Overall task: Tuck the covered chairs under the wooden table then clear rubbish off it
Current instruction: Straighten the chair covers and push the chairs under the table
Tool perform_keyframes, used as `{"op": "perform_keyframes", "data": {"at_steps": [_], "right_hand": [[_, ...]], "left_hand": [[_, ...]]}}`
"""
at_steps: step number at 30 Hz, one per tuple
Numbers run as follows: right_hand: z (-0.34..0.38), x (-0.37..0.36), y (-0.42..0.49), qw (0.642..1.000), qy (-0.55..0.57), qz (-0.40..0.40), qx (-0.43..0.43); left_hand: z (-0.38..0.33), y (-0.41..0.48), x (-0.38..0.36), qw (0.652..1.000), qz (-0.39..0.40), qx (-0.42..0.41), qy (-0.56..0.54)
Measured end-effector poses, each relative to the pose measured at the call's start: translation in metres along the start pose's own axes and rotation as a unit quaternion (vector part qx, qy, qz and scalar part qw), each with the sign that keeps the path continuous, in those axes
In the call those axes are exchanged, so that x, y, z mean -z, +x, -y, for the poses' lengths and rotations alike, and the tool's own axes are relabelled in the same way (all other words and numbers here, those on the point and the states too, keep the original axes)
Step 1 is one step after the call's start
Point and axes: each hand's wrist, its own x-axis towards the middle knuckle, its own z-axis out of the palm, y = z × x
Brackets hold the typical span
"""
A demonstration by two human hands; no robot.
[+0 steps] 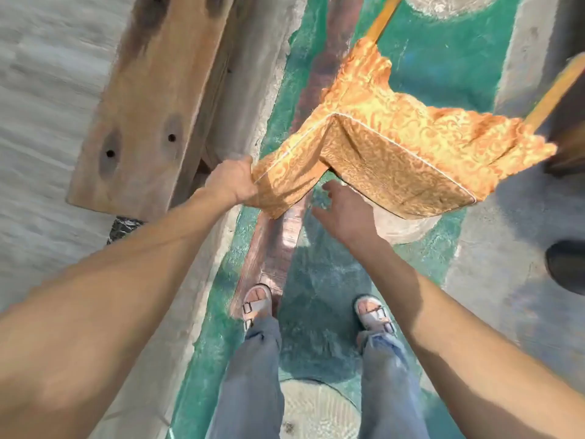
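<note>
A chair in an orange-gold patterned cover (pixel 395 144) fills the upper right, tilted, with two yellow wooden legs (pixel 554 90) sticking out toward the top right. My left hand (pixel 234 179) grips the cover's near left corner. Just below the chair's backrest fold, my right hand (pixel 345 210) hovers with fingers spread, holding nothing. The wooden table (pixel 148 99), a thick knotted plank with dark holes, lies at the upper left, beside my left hand.
Below is a green painted floor strip (pixel 316 296) with a reddish-brown plank (pixel 272 248) along it and grey concrete on both sides. My sandalled feet (pixel 258 304) stand at the bottom centre. A dark shoe (pixel 566 267) shows at the right edge.
</note>
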Motion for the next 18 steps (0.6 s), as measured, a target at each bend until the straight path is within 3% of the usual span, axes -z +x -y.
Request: {"op": "perform_keyframes", "data": {"at_steps": [3,8,18], "right_hand": [[-0.011,-0.032,0.023,0.997,0.067,-0.036,-0.013],[-0.047,-0.085,0.027,0.993,0.105,-0.025,-0.043],[-0.098,-0.145,0.016,0.977,0.175,0.011,-0.12]], "left_hand": [[0.015,0.045,-0.033,1.0,0.008,-0.005,-0.009],[0.021,0.096,-0.09,0.998,0.058,-0.008,-0.028],[0.01,0.134,-0.126,0.988,-0.039,0.086,-0.125]]}}
